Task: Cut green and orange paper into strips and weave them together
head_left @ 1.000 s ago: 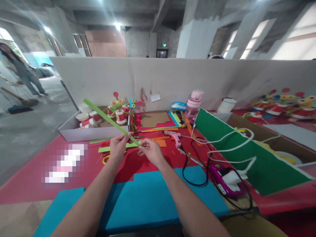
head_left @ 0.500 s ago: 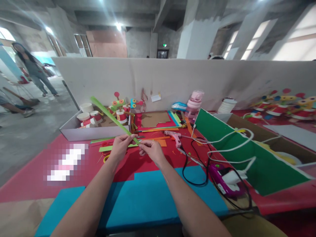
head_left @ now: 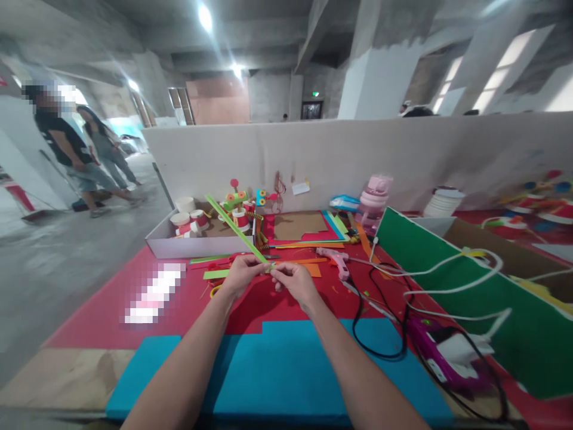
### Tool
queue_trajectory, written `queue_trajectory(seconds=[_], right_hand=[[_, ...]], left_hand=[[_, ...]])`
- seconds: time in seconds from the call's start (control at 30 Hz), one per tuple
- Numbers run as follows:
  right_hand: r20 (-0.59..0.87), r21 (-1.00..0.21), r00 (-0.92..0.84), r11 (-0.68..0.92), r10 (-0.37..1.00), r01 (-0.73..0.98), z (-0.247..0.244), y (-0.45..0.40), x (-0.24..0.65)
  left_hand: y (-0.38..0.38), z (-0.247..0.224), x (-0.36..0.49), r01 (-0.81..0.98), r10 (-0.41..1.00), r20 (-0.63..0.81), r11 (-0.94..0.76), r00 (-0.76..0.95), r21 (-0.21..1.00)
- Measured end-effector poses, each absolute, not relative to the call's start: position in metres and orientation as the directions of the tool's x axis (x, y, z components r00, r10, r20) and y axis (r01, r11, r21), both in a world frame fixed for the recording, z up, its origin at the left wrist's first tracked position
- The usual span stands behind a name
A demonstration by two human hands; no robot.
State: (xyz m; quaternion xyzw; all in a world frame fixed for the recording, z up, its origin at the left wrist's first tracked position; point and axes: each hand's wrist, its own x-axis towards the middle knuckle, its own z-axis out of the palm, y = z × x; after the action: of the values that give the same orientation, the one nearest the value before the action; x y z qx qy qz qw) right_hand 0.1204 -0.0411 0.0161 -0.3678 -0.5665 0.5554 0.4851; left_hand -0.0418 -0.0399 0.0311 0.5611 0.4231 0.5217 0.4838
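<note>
A long light-green paper strip (head_left: 235,228) slants up and to the left above the red table cover. My left hand (head_left: 245,275) pinches it near its lower end. Close beside, my right hand (head_left: 293,282) has its thumb and fingers pinched on the tip of the same strip. Under and left of my hands lie scissors with yellow and red handles (head_left: 216,291), partly hidden, and a flat green paper piece (head_left: 215,275). A pink glue gun (head_left: 335,260) rests to the right of my right hand, next to an orange paper piece (head_left: 314,269).
A white tray (head_left: 199,247) holds paper cups and a green figure (head_left: 236,199). Blue sheets (head_left: 295,370) cover the front edge. At right stand a green-sided box (head_left: 447,292), a purple power strip (head_left: 441,352) and looping cables. A pink bottle (head_left: 375,200) stands behind. Two people are at far left.
The view has turned left, so the table appears further right. A second person now shows at far left. Both hands still hold the green strip's lower end.
</note>
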Motion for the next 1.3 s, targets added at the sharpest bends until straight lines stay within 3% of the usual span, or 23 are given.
queue_trajectory(seconds=[0.13,0.27,0.4,0.53,0.67,0.8,0.93,1.07,1.3], right_hand=[[0.119,-0.993,-0.311,0.105,0.943,-0.062,0.014,-0.04,0.124],[0.176,-0.973,-0.281,0.21,0.944,0.097,0.01,-0.037,0.127],[0.203,-0.958,-0.253,0.246,0.946,0.151,0.012,-0.037,0.128],[0.184,-0.969,-0.214,0.214,0.959,0.123,0.017,-0.037,0.134],[0.151,-0.987,-0.141,0.159,0.978,0.04,0.02,-0.039,0.133],[0.149,-0.981,-0.224,0.116,0.963,-0.155,0.019,-0.045,0.117],[0.164,-0.959,-0.123,0.129,0.979,-0.254,0.018,-0.051,0.106],[0.185,-0.959,-0.063,0.167,0.981,-0.228,0.015,-0.048,0.107],[0.281,-0.956,-0.062,0.274,0.958,-0.108,0.01,-0.038,0.12]], left_hand=[[-0.039,0.03,-0.044,-0.046,0.978,0.178,-0.174,0.109,0.984],[-0.037,0.028,-0.046,-0.04,0.98,0.192,-0.19,0.044,0.981],[-0.036,0.029,-0.044,-0.058,0.979,0.204,-0.204,-0.008,0.977],[-0.033,0.033,-0.048,-0.099,0.965,0.214,-0.23,-0.152,0.968],[-0.03,0.038,-0.052,-0.269,0.93,0.192,-0.281,-0.312,0.921],[-0.033,0.03,-0.035,-0.377,0.957,0.165,-0.249,-0.239,0.892],[-0.039,0.017,-0.012,-0.348,0.98,0.161,-0.191,-0.114,0.918],[-0.041,0.016,-0.008,-0.35,0.982,0.158,-0.183,-0.101,0.919],[-0.034,0.034,-0.039,-0.39,0.953,0.12,-0.226,-0.279,0.892]])
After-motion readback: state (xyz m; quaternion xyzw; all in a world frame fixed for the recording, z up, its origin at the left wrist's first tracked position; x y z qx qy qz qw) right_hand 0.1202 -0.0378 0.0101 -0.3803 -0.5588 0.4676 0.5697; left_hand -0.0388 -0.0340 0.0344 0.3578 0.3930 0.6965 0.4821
